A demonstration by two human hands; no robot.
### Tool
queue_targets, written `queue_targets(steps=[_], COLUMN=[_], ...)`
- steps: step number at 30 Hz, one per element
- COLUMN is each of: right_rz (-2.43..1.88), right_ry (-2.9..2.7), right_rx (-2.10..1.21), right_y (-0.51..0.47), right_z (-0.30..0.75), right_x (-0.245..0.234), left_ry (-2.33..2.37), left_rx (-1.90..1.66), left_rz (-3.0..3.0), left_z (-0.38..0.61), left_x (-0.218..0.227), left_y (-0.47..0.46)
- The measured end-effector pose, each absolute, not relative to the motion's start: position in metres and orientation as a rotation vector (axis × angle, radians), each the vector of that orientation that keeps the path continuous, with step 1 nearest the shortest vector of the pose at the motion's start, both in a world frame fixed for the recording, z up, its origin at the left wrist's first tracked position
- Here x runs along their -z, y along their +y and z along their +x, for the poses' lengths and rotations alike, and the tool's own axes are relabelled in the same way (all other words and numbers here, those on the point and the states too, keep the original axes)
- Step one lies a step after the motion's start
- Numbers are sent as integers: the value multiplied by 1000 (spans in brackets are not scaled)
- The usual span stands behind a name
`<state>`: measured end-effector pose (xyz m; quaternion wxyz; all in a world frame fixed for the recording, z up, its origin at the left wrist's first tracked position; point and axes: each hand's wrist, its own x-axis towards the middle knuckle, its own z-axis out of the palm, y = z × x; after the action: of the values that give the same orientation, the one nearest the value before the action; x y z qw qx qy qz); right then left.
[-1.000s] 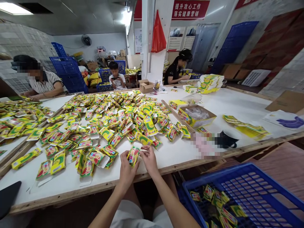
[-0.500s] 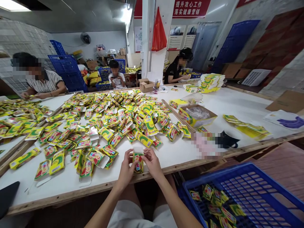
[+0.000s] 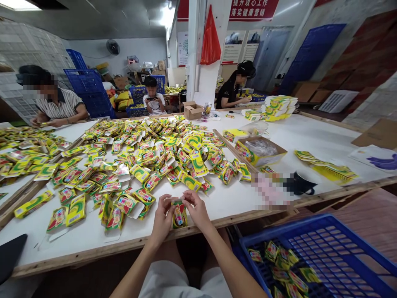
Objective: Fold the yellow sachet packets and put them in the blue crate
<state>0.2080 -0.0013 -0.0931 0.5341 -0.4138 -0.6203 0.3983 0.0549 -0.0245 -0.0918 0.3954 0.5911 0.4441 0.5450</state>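
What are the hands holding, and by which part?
One small yellow packet, upright at the table edge. Left hand and right hand both grip its top end, one on each side.

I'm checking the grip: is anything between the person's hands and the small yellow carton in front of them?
Nothing visible. The left hand and right hand both hold the small carton directly, pinching its top flap above the near edge of the table. The pile of cartons lies farther back, apart from it.

Long white worktable (image 3: 310, 136) – white pillar (image 3: 198, 49), red banner (image 3: 251, 8), ceiling light (image 3: 15, 4)
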Motion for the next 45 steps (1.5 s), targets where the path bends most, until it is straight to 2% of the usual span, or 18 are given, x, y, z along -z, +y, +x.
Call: queue_targets(steps=[4, 12, 25, 31, 34, 36, 40, 45], right_rz=[-943, -1072, -1024, -1310, -1662, -1724, -1580, -1618], right_ry=[-1584, -1556, -1561, -1666, -1793, -1803, -1689, -1663], right_rx=[-898, -815, -983, -574, -385, -335, -327, -280], right_y=[-10, -6, -14, -42, -52, -43, 11, 55], right_z=[208, 198, 200, 293, 355, 364, 309, 231], right_x=[89, 84, 85, 41, 24, 24, 50, 80], left_ry=[1162, 1247, 1202, 1225, 1291, 1313, 1339, 1284], left_rx=[-1302, -1366, -1327, -1400, -1302, -1214, -1191, -1264], left_rz=[1552, 1365, 1412, 1332, 1373, 1455, 1501, 1355], left_z=[56, 56, 52, 46, 49, 54, 57, 48], left_x=[87, 86, 96, 103, 105, 105, 104, 106], left_y=[-29, -22, -32, -37, -35, -34, -34, -34])
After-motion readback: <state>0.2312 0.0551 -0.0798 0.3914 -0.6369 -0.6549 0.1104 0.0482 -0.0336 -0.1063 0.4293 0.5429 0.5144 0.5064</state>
